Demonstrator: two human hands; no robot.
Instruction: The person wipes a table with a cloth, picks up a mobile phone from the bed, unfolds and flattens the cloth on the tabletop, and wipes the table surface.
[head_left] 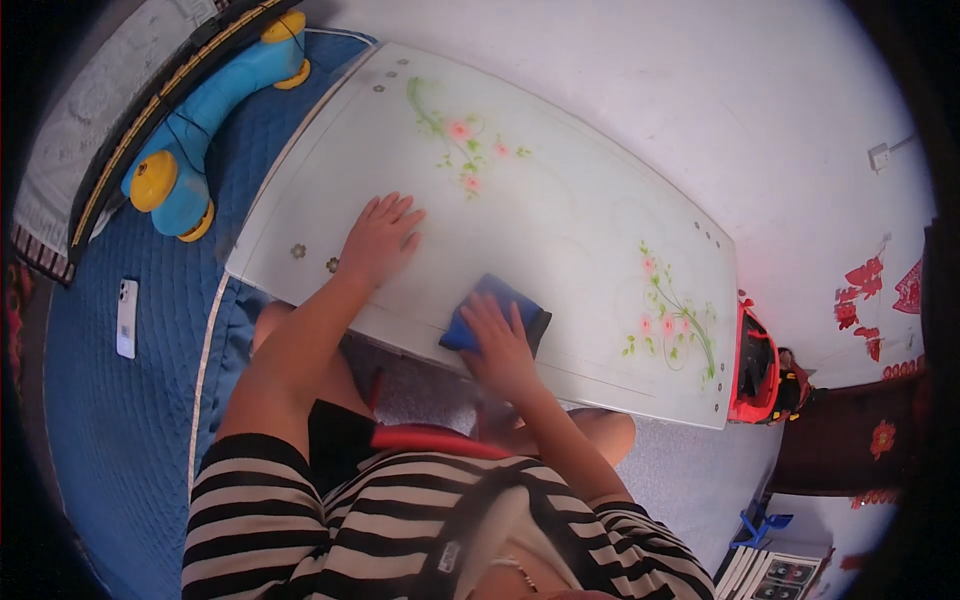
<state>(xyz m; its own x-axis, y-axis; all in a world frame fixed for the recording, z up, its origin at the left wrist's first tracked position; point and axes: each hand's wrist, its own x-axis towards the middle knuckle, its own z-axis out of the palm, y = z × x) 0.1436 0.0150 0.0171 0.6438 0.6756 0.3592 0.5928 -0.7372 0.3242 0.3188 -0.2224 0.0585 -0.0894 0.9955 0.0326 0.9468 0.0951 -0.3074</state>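
Note:
A folded blue cloth [463, 334] with a dark edge lies on the white glass tabletop [560, 240], close to the table's near edge. My right hand [497, 335] rests flat on top of the cloth, fingers stretched out and pressing it to the surface. Further left, my left hand [382, 240] lies with its fingers spread on the glass and holds nothing. Pink flowers and green vines decorate the tabletop on the far side and at the right. What lies under my right palm is hidden.
A blue quilted bed cover [90, 400] borders the table's left side, with a white phone [127, 318] on it. A blue and yellow wheeled toy [200, 120] stands behind. At the right end is a red toy vehicle [755, 365]. The white wall [700, 90] runs along the far side.

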